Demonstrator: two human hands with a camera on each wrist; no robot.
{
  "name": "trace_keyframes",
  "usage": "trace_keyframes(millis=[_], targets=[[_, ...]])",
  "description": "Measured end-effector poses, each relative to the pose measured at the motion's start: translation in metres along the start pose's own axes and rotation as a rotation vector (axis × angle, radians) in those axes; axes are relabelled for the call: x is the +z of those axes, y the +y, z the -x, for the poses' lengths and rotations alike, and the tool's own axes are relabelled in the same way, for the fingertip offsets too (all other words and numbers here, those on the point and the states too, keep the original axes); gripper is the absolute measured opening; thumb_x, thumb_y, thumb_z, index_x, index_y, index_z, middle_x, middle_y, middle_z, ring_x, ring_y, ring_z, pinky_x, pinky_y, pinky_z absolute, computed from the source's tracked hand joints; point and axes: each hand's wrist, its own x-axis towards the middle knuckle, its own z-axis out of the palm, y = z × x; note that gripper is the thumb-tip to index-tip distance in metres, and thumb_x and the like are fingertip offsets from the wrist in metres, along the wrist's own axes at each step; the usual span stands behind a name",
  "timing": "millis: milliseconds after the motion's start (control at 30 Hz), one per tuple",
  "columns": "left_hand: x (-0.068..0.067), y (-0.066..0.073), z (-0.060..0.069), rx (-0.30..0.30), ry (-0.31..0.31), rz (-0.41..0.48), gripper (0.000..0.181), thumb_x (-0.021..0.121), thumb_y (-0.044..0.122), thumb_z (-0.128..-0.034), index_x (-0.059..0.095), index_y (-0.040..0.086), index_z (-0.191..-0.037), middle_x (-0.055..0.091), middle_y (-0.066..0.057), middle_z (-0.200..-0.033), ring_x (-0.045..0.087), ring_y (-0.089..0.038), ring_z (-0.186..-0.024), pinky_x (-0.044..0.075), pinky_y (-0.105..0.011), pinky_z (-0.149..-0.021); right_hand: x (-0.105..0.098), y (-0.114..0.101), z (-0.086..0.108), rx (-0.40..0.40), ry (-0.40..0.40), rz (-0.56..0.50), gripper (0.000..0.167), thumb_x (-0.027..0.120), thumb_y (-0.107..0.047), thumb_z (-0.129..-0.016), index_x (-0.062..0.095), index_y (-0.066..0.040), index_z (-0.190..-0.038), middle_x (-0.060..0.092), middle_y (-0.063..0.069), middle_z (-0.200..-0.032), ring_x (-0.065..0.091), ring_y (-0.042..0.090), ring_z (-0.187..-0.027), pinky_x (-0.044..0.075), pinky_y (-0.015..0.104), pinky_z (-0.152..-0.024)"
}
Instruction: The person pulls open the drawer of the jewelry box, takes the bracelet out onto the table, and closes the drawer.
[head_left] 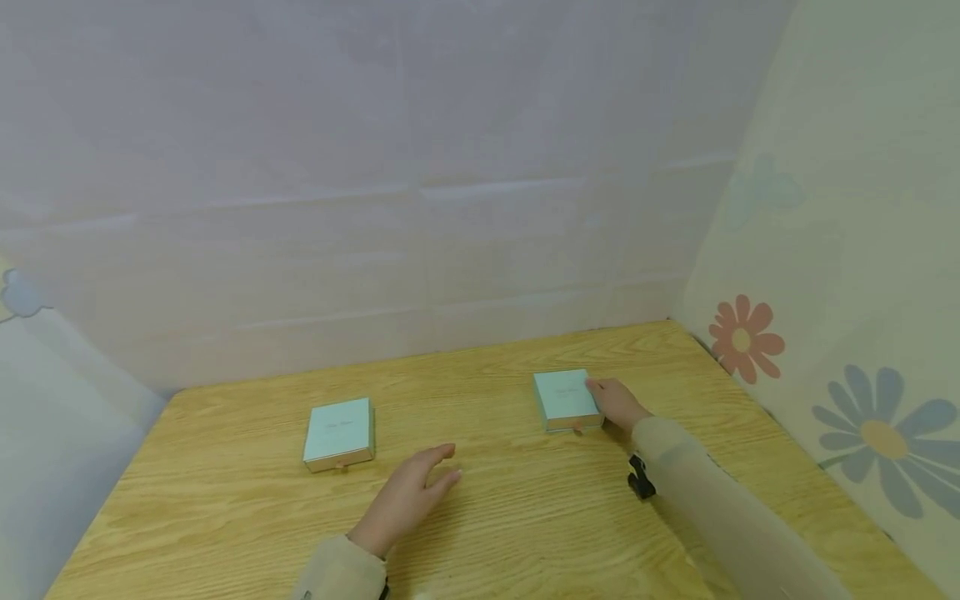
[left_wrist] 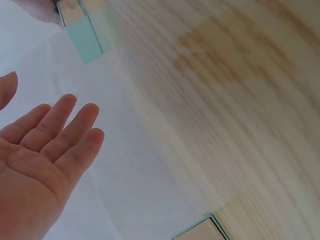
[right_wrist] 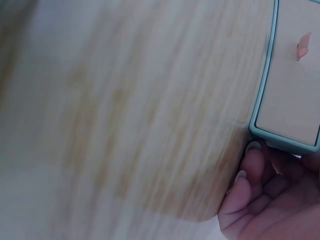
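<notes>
Two pale mint-green boxes with peach fronts lie flat on the wooden table [head_left: 510, 517]. My right hand [head_left: 618, 403] grips the right-hand box [head_left: 566, 396] at its right side. In the right wrist view, curled fingers [right_wrist: 237, 192] sit against the lower corner of that box, beside its small pink pull tab [right_wrist: 303, 47]. My left hand [head_left: 408, 496] hovers over the table between the boxes, with fingers extended and nothing held. To its left is the other box [head_left: 339, 432], apart from the hand. In the left wrist view, the left palm [left_wrist: 30, 175] is bare.
A pale cloth wall [head_left: 420, 250] stands along the table's back edge. On the right hangs a sheet printed with flowers [head_left: 885, 437], close to the table's side. Another pale sheet [head_left: 52, 433] borders the left. A black clip [head_left: 641, 478] hangs by the right sleeve.
</notes>
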Motion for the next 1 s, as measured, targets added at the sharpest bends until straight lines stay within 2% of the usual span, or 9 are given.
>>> trace_keyframes(millis=[133, 433, 1000], targets=[[0.002, 0.0, -0.002, 0.009, -0.002, 0.002, 0.051, 0.056, 0.029, -0.1006, 0.049, -0.006, -0.138, 0.051, -0.021, -0.137, 0.046, -0.041, -0.127, 0.039, -0.057, -0.101, 0.0, 0.0, 0.001, 0.004, 0.007, -0.009, 0.051, 0.028, -0.023, -0.109, 0.042, 0.018, -0.135, 0.043, 0.035, -0.138, 0.039, 0.049, -0.128, 0.033, 0.056, -0.106], [0.005, 0.003, -0.005, 0.025, 0.001, 0.012, 0.051, 0.056, 0.03, -0.1005, 0.051, -0.006, -0.136, 0.054, -0.021, -0.134, 0.049, -0.039, -0.124, 0.041, -0.056, -0.099, 0.001, 0.0, -0.002, 0.011, 0.001, 0.004, 0.053, 0.028, -0.025, -0.109, 0.038, 0.018, -0.138, 0.037, 0.034, -0.143, 0.032, 0.05, -0.133, 0.028, 0.056, -0.109], [0.012, 0.008, -0.01, 0.039, -0.019, 0.029, 0.052, 0.055, 0.031, -0.1007, 0.051, -0.006, -0.136, 0.054, -0.021, -0.134, 0.05, -0.039, -0.124, 0.042, -0.055, -0.098, 0.002, 0.004, -0.003, 0.0, 0.02, 0.01, 0.051, 0.029, -0.024, -0.109, 0.04, 0.017, -0.137, 0.04, 0.035, -0.14, 0.035, 0.05, -0.131, 0.031, 0.056, -0.107]])
